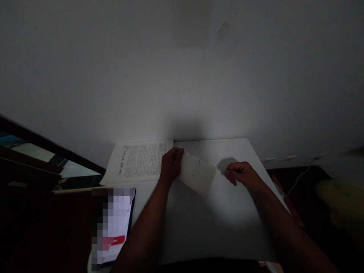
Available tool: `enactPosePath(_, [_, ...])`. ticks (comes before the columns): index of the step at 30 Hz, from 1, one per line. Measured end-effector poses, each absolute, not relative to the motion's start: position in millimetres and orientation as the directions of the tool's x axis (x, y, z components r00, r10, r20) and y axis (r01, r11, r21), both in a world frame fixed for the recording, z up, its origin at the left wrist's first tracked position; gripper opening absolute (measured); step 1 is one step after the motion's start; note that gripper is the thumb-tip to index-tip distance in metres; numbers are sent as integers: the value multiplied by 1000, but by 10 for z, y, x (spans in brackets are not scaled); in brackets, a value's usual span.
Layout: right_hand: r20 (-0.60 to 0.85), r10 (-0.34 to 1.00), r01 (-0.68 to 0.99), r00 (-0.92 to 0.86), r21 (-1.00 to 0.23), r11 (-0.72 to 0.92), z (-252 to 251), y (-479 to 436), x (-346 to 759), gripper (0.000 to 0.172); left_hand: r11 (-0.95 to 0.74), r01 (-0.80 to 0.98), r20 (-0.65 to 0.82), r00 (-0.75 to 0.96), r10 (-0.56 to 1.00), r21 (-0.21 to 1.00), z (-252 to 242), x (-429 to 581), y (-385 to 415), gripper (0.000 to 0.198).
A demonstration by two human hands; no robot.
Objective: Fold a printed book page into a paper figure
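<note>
Quietly, in dim light, a person's left hand (172, 163) grips a pale slip of paper (197, 174) by its upper left corner, thumb and fingers clamped on the edge — a hold that probably leaves most of the sheet free and its face in view. The slip is out over the middle of a white table (227, 151), slanting down to the right between the two hands; whether it touches the surface cannot be told. Just beyond its right end, the right hand (240, 174) hovers with fingers curled toward the thumb, though the gloom hides whether the tips meet or pinch anything. The paper looks thin, flat and roughly rectangular, flecked with a few small dark marks. A printed page (145, 161), dense with lines of text, lies at the far left by the plain, scuffed wall (182, 76), perhaps set aside to keep the middle usable. Nearer, a glossy, dark-rimmed device (121, 216) glows beside the left forearm — likely placed there for easy viewing — while the smooth tabletop ends in a rounded far corner.
</note>
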State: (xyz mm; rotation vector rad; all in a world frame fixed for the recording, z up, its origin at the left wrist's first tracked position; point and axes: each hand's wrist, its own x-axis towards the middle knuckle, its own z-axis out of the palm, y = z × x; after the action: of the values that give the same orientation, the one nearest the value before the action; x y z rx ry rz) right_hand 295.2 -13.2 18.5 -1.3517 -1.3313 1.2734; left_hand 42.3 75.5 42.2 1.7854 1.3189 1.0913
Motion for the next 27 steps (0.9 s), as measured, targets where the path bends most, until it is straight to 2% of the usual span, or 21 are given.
enactPosePath(3, [-62,997,79,-43,-995,-58,192,-122,2931,28,-287,404,213,219,952,869,426,468,716,31])
enactPosePath(5, [-55,995,67,-89,-997,-49,204,-110,2858,31,-323,399,201,317,927,858,420,549,644,30])
enactPosePath(9, [-54,984,194,-169,-981,-20,236,-103,2670,31,-478,473,240,478,845,741,389,732,467,28])
enactPosePath(12, [-27,983,284,-179,-958,25,267,-110,2581,28,-566,556,296,502,813,609,350,820,363,29])
enactPosePath(17, [27,984,471,-176,-876,108,344,-131,2559,34,-678,590,422,531,735,438,291,867,262,31])
enactPosePath(22, [73,991,644,-110,-754,127,408,-148,2540,37,-756,524,519,553,652,391,249,870,222,29])
enactPosePath(27, [97,992,699,-76,-704,122,450,-159,2521,34,-789,484,609,512,605,377,218,854,219,29])
